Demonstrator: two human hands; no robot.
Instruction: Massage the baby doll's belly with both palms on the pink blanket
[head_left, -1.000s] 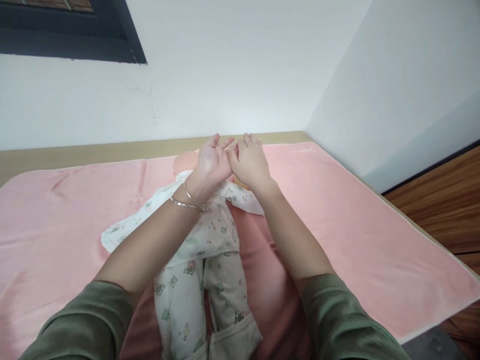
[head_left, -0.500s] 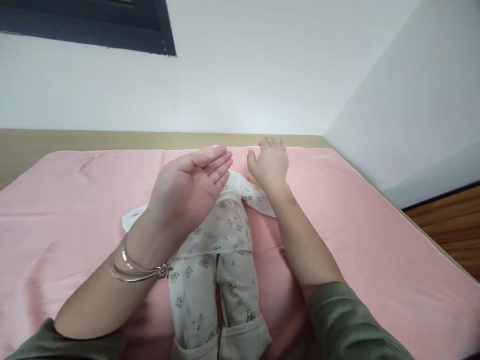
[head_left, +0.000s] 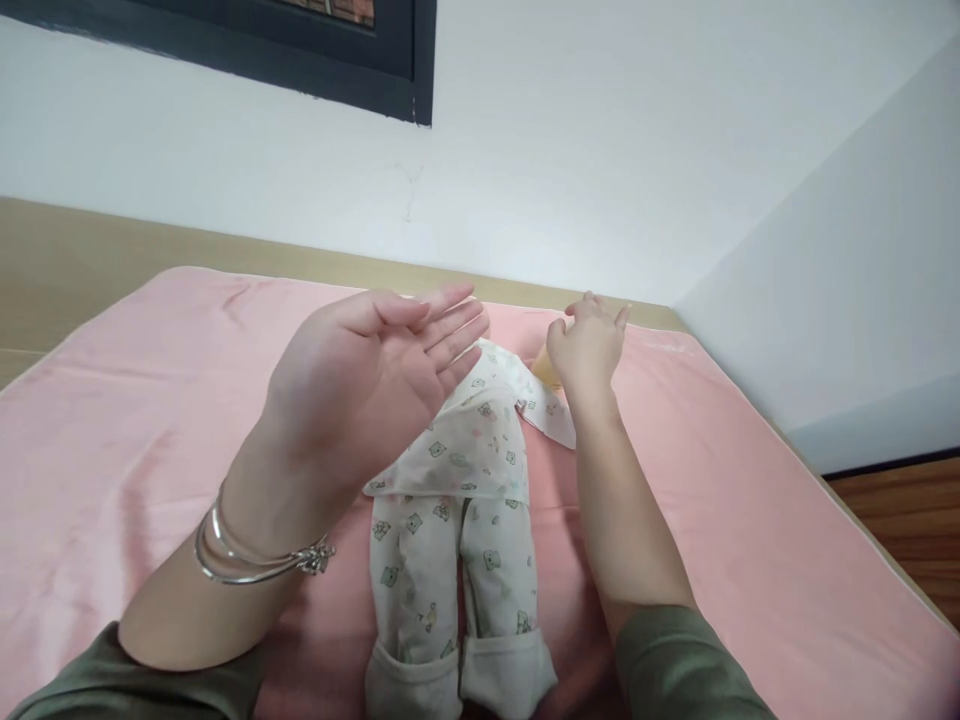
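A small white top [head_left: 480, 440] with a printed animal pattern lies above matching trousers [head_left: 427, 570] with turned-up cuffs. My left hand [head_left: 367, 380], palm up and fingers stretched out, is over the top's left side and hides part of it; silver bangles [head_left: 255, 560] circle the wrist. To the right, my right hand [head_left: 591, 340] has its fingers apart, back of the hand showing, beside a yellowish object [head_left: 546, 368] near the top's right sleeve. Whether it touches that object is hard to tell. What lies behind my left hand is mostly hidden.
A pink sheet [head_left: 750, 520] covers the wooden surface [head_left: 75, 240] under the clothes. Behind it rises a white wall [head_left: 562, 150] with a dark window frame [head_left: 360, 60]. Brown wood [head_left: 907, 510] shows at the right edge.
The view has shifted, with the clothes and window frame now farther right. My right hand has moved slightly away from my left, and more of the yellowish object shows.
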